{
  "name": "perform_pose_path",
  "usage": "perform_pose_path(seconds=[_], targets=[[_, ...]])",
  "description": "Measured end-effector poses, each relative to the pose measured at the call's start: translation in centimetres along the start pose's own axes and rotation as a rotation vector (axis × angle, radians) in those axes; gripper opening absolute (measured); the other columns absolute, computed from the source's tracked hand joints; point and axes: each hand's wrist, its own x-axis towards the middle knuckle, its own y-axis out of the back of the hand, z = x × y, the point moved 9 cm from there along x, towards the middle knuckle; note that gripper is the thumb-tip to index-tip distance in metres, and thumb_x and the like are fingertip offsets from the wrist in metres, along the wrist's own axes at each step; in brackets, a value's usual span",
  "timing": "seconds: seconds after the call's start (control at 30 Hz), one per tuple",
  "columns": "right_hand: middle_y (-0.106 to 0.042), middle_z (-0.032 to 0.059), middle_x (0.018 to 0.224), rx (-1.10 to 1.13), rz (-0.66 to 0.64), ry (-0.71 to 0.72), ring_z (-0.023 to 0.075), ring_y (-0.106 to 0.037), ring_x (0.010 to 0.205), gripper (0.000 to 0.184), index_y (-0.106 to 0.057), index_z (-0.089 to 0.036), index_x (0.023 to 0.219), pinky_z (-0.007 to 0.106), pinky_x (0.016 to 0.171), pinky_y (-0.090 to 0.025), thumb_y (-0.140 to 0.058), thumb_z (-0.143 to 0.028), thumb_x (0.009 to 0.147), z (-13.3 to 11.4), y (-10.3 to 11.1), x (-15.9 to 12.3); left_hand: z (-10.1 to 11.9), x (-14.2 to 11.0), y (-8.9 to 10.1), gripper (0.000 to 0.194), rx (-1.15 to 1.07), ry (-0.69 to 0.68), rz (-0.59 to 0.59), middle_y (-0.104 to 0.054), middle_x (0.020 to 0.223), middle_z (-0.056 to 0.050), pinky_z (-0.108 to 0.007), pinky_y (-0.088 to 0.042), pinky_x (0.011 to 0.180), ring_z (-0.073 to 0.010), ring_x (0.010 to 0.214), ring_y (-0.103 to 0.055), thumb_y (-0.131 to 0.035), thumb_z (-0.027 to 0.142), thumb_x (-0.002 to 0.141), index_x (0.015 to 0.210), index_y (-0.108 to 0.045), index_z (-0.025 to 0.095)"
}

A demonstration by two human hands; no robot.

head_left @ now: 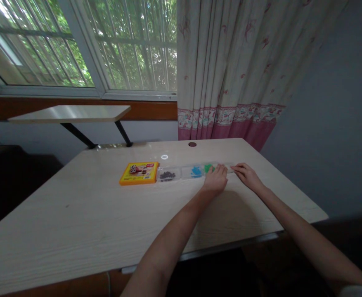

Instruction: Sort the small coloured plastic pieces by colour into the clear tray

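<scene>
A row of clear plastic containers lies across the table. One holds dark brown or black small pieces (pixel 167 176), another blue pieces (pixel 196 171), and a third green pieces (pixel 209 168). My left hand (pixel 216 180) lies over the container just right of the green pieces, fingers stretched forward and partly hiding it. At the right end of the row, the fingertips of my right hand (pixel 245 173) pinch the edge of a clear plastic container (pixel 229 168). What that last container holds is hard to make out. A yellow-orange flat box (pixel 139 173) with a printed cover touches the row's left end.
The pale wooden table (pixel 106 231) has a round cable hole (pixel 192 144) near its back edge. A raised shelf (pixel 72 113) on black supports stands at the back left. Behind are a barred window (pixel 131 45) and a floral curtain (pixel 230 62); a wall (pixel 329 123) is on the right.
</scene>
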Motion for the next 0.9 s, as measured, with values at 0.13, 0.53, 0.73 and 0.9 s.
perform_pose_path(seconds=[0.13, 0.53, 0.73, 0.9], targets=[[-0.055, 0.0084, 0.096, 0.015, 0.004, -0.004, 0.0193, -0.054, 0.091, 0.029, -0.063, -0.023, 0.106, 0.035, 0.082, -0.047, -0.043, -0.028, 0.085, -0.2, 0.1, -0.1, -0.1, 0.1, -0.1, 0.048, 0.001, -0.003, -0.004, -0.036, 0.137, -0.014, -0.047, -0.026, 0.103, -0.0248, 0.127, -0.03, -0.036, 0.03, 0.087, 0.13, -0.035, 0.01], [-0.054, 0.0085, 0.098, 0.017, 0.011, -0.074, 0.0204, -0.052, 0.093, 0.028, -0.062, -0.02, 0.103, 0.038, 0.084, -0.044, -0.047, -0.029, 0.082, 0.3, 0.4, -0.1, -6.6, -5.9, 5.7, 0.05, -0.054, 0.034, -0.058, -0.027, 0.143, -0.011, -0.05, -0.022, 0.103, -0.0266, 0.13, -0.024, -0.036, 0.038, 0.086, 0.132, -0.033, 0.019], [-0.056, 0.0094, 0.1, -0.018, 0.003, 0.088, 0.0212, -0.049, 0.096, 0.025, -0.063, -0.019, 0.1, 0.038, 0.086, -0.041, -0.047, -0.024, 0.081, -6.8, -1.0, 2.1, -23.4, -17.1, 10.6, 0.049, -0.053, 0.51, -0.049, -0.047, 0.126, -0.014, -0.041, -0.033, 0.098, -0.028, 0.116, -0.043, -0.04, 0.044, 0.08, 0.116, -0.053, 0.014], [-0.058, 0.0078, 0.109, 0.077, -0.252, 0.248, 0.0206, -0.047, 0.103, 0.035, -0.053, -0.02, 0.117, 0.036, 0.091, -0.035, -0.045, -0.031, 0.085, -18.7, -6.7, 6.2, -31.0, -24.4, 10.1, 0.063, -0.021, 0.893, -0.022, -0.055, 0.115, -0.02, -0.037, -0.041, 0.087, -0.0303, 0.105, -0.052, -0.03, 0.053, 0.08, 0.116, -0.052, 0.005]])
